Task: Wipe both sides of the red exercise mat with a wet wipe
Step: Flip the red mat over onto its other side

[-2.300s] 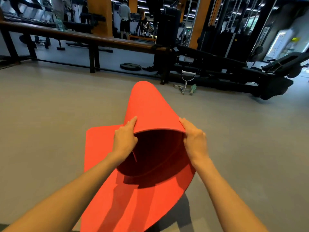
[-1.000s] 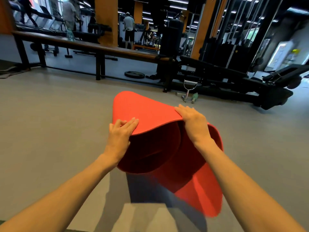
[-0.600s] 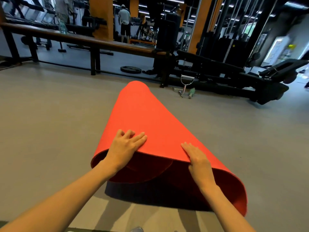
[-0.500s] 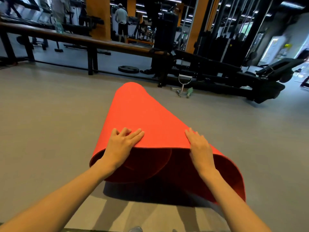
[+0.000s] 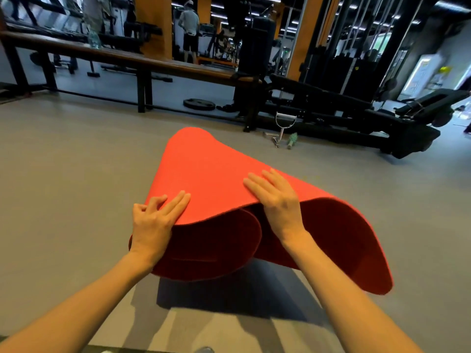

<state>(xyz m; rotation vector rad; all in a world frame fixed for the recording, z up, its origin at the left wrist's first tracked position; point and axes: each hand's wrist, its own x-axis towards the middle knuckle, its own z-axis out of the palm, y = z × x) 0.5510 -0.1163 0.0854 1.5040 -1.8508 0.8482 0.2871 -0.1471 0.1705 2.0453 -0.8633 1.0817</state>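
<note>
Head view: the red exercise mat (image 5: 216,174), partly spread on the floor (image 5: 63,187) two seconds ago, now hangs at centre frame as a loose curl. Its near edge is pinched by the left hand (image 5: 153,225) and right hand (image 5: 276,202), slightly apart. Likely mid-flip toward the other side; no wipe or container shows.

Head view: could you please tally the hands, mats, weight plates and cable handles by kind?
hands: 2 (left hand, right hand)
red foam exercise mat: 1
black round weight plate: 1
silver metal cable handle: 1
Total: 5
</note>
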